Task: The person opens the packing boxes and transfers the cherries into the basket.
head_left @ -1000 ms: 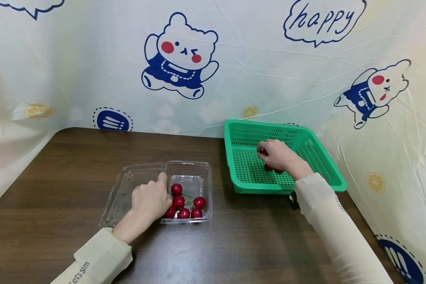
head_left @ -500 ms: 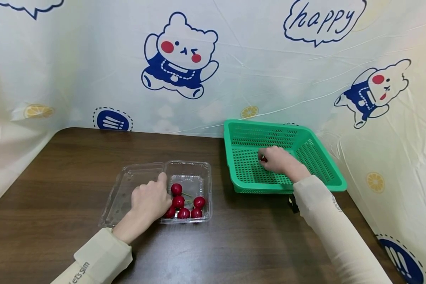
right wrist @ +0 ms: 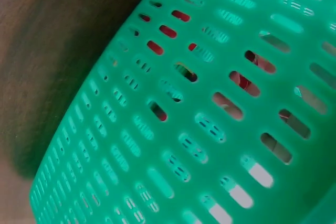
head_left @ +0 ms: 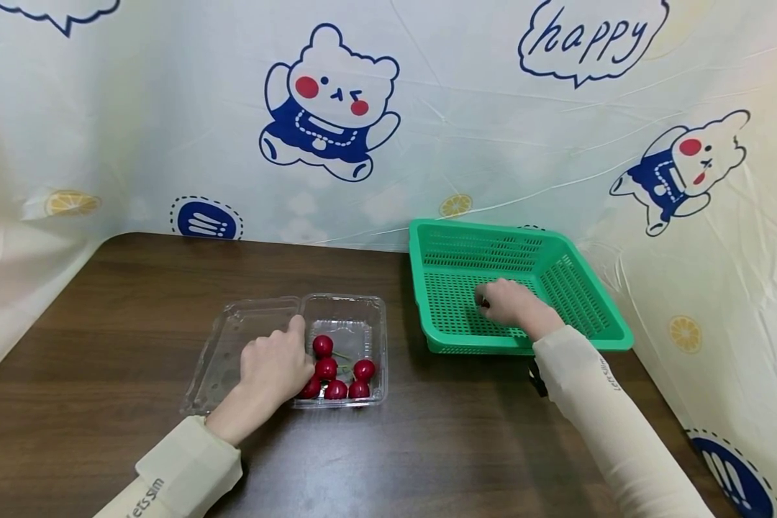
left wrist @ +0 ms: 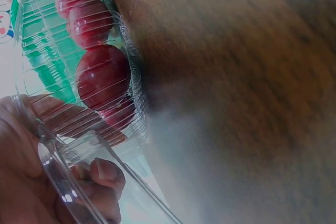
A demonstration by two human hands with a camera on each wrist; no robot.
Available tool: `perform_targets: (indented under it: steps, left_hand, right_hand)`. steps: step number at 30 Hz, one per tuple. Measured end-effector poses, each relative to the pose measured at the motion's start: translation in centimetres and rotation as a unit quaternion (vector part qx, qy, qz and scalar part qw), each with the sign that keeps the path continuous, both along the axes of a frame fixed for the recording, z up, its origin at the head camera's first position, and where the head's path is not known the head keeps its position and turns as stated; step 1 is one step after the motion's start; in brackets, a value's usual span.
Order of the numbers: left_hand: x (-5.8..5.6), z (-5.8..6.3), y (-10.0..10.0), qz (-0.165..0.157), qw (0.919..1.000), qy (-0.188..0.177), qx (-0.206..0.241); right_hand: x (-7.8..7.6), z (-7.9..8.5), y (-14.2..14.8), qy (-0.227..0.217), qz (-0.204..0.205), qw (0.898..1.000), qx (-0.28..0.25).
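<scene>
The right hand (head_left: 510,303) reaches down inside the green basket (head_left: 437,291), its fingers curled; whether they pinch a cherry I cannot tell, since the head view shows only a dark patch at the fingertips. Through the slots, the right wrist view shows red fruit (right wrist: 168,31) lying in the basket, and some red close against the skin. The left hand (head_left: 275,365) grips the clear container (head_left: 343,316) at the hinge, index finger stretched along it, other fingers curled on the side of the open lid (head_left: 233,345). Six cherries (head_left: 335,389) show in the container, mostly toward its near end, and it rests on the surface (head_left: 427,446) left of the basket. The step in hand appears to be handling fruit in the basket while the container is steadied; the next move probably calls for a light, sure touch on one cherry and a firm left hold.
</scene>
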State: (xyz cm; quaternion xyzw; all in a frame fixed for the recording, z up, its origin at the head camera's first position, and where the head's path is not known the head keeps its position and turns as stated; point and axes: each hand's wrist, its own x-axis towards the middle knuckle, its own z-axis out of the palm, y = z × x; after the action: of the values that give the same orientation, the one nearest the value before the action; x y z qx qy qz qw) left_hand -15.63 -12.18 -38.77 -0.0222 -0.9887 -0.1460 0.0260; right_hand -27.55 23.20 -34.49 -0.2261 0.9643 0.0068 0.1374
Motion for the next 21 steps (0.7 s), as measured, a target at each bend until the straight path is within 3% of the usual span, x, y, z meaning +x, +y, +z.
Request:
perform_targets:
  steps: [21]
  left_hand:
    - [-0.05,-0.12,0.01,0.0,1.0,-0.001,-0.005]
  right_hand:
    - [0.02,-1.03,-0.24,0.0,0.013,1.0,0.009]
